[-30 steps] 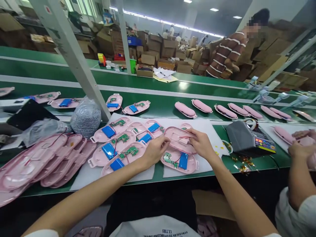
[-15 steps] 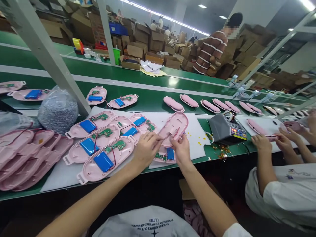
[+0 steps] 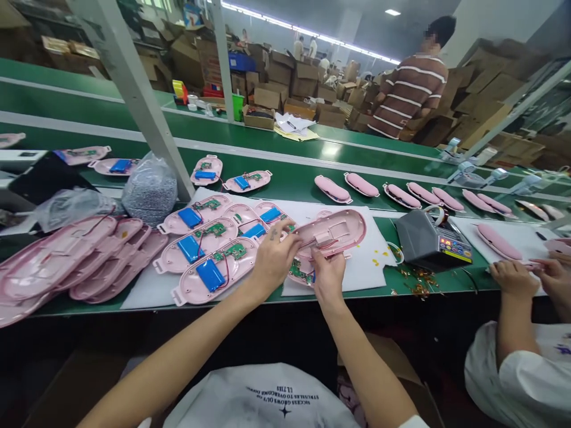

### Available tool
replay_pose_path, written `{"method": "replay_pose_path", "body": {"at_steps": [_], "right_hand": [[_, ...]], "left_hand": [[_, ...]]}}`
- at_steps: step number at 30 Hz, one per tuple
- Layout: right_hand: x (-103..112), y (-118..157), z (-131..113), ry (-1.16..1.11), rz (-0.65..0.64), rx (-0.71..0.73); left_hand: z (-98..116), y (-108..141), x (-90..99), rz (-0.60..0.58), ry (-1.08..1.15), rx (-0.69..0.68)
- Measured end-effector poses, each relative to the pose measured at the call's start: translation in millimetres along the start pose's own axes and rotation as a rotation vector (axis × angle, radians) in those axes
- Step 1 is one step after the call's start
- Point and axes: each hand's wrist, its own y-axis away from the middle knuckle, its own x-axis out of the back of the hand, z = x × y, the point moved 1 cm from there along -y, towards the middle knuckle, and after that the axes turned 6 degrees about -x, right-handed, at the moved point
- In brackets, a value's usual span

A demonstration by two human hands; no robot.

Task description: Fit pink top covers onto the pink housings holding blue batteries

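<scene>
Both my hands are closed on one pink plastic shell [image 3: 348, 229], its hollow side facing me, with a thin wire inside. My left hand [image 3: 274, 255] pinches its left end. My right hand [image 3: 329, 276] grips its near edge, thumb on the inside. Partly hidden under my hands lies another pink shell with a green circuit board [image 3: 300, 271]. To the left, several open pink shells [image 3: 243, 270] hold blue batteries [image 3: 210, 275] and circuit boards joined by wires.
Stacked empty pink shells [image 3: 57, 255] and a bubble-wrapped bundle [image 3: 149, 189] stand left. On the right are a grey tape dispenser [image 3: 419, 241] and yellow scraps [image 3: 419, 284]. Closed pink units [image 3: 332, 188] line the green bench behind. A co-worker's hand [image 3: 513, 276] works at far right.
The held shell has turned from a steep slant to lying nearly level, its free end swinging right. My view has shifted left, so the bench contents appear farther right.
</scene>
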Motion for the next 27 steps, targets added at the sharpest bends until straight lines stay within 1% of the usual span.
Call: {"method": "replay_pose_path", "body": {"at_steps": [2,4,6,8,12,14,17,19,21,24,25,26,27], "right_hand": [[-1.1,0.8,2.1,-0.023,0.012,-0.005],[-2.0,0.4,3.3,-0.043,0.016,-0.007],[-2.9,-1.0,3.5,-0.042,0.007,-0.003],[-3.6,-2.5,2.7,-0.029,0.002,-0.003],[-5.2,-4.0,-1.6,-0.043,-0.010,-0.042],[-6.9,-3.3,-2.0,-0.064,-0.044,-0.092],[-10.3,0.0,3.8,-0.074,-0.074,-0.179],[-12.0,2.9,10.8,-0.081,-0.070,-0.214],[-10.9,5.0,16.7,-0.080,-0.078,-0.227],[0.6,1.7,13.9,0.036,-0.112,-0.229],[7.0,-2.3,7.7,0.119,-0.102,-0.198],[13.7,-7.9,-1.6,0.222,-0.067,-0.122],[19.4,-14.9,-13.9,0.344,-0.017,0.006]], "left_hand": [[0.9,3.9,-3.5,-0.108,0.070,0.023],[1.4,6.5,-5.0,-0.205,0.186,0.041],[0.6,6.8,-3.7,-0.233,0.315,0.059],[-2.0,5.0,-0.4,-0.188,0.370,0.068],[-9.4,0.7,3.7,-0.067,0.298,0.058],[-12.2,1.1,0.7,0.001,0.298,0.050],[-14.2,7.0,-11.1,0.156,0.336,0.094],[-14.1,13.2,-21.7,0.228,0.362,0.160],[-13.6,19.1,-30.9,0.277,0.418,0.275],[-14.3,25.0,-37.6,0.336,0.583,0.554],[-14.8,26.1,-37.7,0.343,0.630,0.642],[-15.2,27.0,-37.1,0.338,0.669,0.709],[-15.4,27.6,-35.9,0.327,0.696,0.748]]}}
